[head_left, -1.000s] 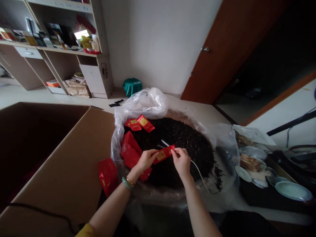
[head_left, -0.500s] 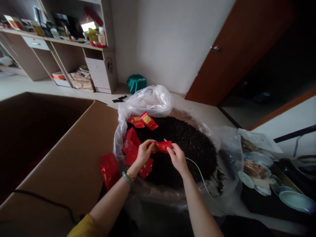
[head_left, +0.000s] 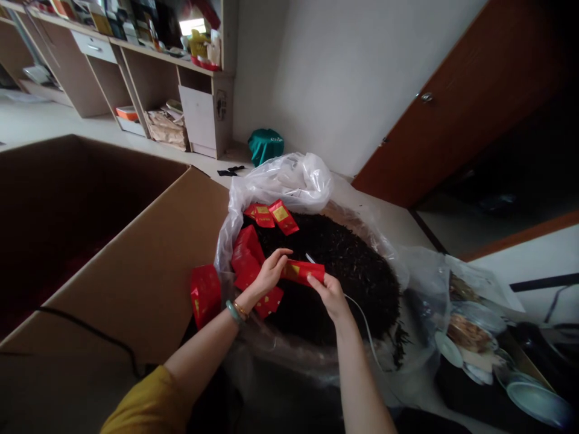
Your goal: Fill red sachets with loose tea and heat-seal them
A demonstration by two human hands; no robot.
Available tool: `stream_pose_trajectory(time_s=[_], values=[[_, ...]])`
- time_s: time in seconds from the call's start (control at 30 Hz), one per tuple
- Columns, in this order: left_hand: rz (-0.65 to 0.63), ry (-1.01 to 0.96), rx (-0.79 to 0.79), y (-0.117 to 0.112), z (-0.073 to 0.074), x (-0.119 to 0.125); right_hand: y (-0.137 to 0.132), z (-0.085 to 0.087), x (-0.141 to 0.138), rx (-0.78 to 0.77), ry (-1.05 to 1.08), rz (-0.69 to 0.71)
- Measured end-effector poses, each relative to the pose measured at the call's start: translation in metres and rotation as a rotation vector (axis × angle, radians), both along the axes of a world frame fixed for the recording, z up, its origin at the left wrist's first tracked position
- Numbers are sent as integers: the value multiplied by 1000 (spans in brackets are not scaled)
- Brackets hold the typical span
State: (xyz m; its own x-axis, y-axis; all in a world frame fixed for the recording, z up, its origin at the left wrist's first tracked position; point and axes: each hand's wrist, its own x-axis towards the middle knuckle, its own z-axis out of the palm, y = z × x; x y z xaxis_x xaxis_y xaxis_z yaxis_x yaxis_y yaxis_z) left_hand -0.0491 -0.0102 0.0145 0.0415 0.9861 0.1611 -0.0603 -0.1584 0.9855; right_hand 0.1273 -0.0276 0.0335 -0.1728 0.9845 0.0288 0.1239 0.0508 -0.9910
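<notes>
Between my two hands a small red foil packet (head_left: 304,272) with a yellow patch is stretched out over dark loose leaves that look like tea (head_left: 348,259). My left hand (head_left: 271,269) is at the packet's left end, its index finger raised and its other fingertips partly hidden behind the packet. My right hand (head_left: 331,295) pinches the right end, thumb on the near face. Beyond the packet, a thin white stick-like thing (head_left: 310,258) shows. Left of the leaves lie several larger red pouches (head_left: 246,256), and small red packets (head_left: 284,217) rest on the far side.
A clear plastic bag (head_left: 301,178) surrounds the leaves. At left stands an open cardboard box (head_left: 149,241). A white cord (head_left: 368,328) runs down the near right side. Dishes (head_left: 538,398) and a tub of brown pieces (head_left: 470,331) stand at right. Behind is a teal-covered bin (head_left: 266,146).
My left index finger has lifted off the packet, and more of its left part shows. My right hand still pinches the right end. The view has shifted, moving the scene rightward.
</notes>
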Motion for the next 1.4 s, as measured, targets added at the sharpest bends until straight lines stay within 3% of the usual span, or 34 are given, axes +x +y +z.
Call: stream_pose_trajectory(time_s=[0.2,0.3,0.4,0.5,0.7,0.8,0.9,1.03,1.17,1.4], values=[[-65,-10,20,-3,-1,2,5,2,4,-129,-17,-55],[12,9,14,1,-6,5,3,4,5,-122,15,-49],[102,-31,-22,5,-8,5,-3,7,4,-112,99,59],[48,-91,-60,6,-8,4,-8,7,2,-128,160,115],[-40,-62,-52,8,-11,3,-7,2,-4,-185,190,60],[9,81,62,4,-13,6,-5,1,-4,-141,193,70],[129,420,359,-5,-12,9,-1,-1,-3,-130,213,54],[18,844,612,-16,-7,12,5,-7,-2,-155,240,52],[-27,1030,568,-16,-5,12,7,-9,-6,-180,178,89],[11,919,485,-8,-13,7,7,14,-21,-103,-16,126]])
